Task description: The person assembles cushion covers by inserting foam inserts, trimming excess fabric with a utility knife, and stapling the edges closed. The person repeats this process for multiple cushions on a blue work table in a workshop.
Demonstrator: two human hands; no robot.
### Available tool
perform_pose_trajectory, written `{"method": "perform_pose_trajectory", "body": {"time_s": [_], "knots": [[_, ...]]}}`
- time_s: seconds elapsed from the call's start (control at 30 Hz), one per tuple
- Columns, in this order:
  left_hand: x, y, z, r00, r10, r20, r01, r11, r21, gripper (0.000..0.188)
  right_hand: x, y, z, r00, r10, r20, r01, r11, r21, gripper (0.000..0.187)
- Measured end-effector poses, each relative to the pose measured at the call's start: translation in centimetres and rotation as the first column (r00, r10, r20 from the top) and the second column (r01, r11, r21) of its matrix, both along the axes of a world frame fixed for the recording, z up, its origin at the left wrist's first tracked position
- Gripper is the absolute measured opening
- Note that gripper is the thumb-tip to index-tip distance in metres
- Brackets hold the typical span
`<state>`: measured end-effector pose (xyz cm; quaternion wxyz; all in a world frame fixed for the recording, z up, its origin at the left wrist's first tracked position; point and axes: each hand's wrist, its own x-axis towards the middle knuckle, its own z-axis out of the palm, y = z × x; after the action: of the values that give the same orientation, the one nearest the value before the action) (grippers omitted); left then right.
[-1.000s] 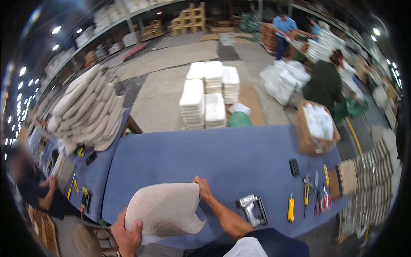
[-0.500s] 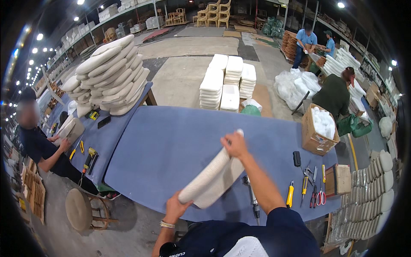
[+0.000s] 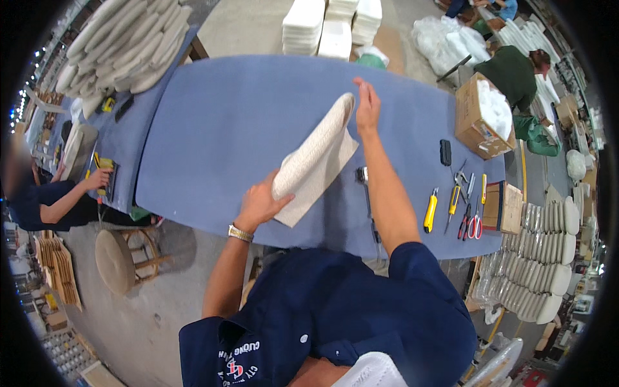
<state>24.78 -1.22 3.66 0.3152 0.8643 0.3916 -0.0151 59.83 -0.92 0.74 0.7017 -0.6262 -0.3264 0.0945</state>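
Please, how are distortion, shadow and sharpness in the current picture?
Head view: blue table looks bowed at its far edge; soft shadow lies on it, right of the beige pad; left hand looks fairly sharp; far-left co-worker's head is blurred.

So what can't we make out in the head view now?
Head view, left hand: some fingertips, hidden by the beige piece.
Head view, right hand: contact with the piece, too fine to tell.
Head view, metal tool: part hidden by the right forearm.
Head view, white stacks: cut off by the top edge.
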Motion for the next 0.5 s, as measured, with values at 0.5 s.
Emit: {"method": "perform_pose_trajectory", "body": {"time_s": [0.5], "knots": [[11.0,1.7,2.2,0.995,-0.090,-0.047,0.095,0.988,0.120,0.076,-1.7,3.8,-4.4,0.993,-0.075,-0.090,0.065,0.992,-0.107,0.039]]}}
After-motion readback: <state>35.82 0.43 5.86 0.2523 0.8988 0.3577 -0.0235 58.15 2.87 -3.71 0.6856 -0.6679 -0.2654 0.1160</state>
